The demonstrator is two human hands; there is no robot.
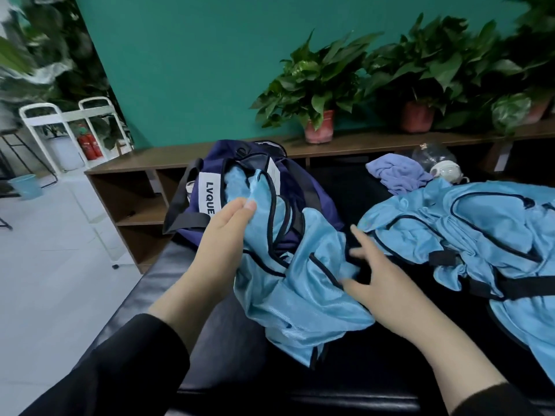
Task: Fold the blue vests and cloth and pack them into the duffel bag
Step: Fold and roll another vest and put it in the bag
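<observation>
On the black padded bench [210,340], left hand [223,232] grips the upper part of a light blue vest [300,283], thumb tip pressed into the fabric by the bag mouth, fingers hidden behind the cloth. Right hand [378,277] lies with fingers spread and fairly straight against the vest's right edge, touching it, nothing pinched. Vest's long axis runs from the bag opening down toward the person; top end sits inside the mouth, lower end hangs crumpled over the bench near the forearms. Dark-trimmed armholes face up. Navy duffel bag [303,187] stands open at the bench's far end, white label toward the left hand, holding only that upper vest portion as far as visible. Right of the hands, a heap of more blue vests [468,232], unfolded, black straps across it. Beyond the heap, a lavender cloth [396,172], bunched. Both forearms reach forward, black sleeves pushed back.
</observation>
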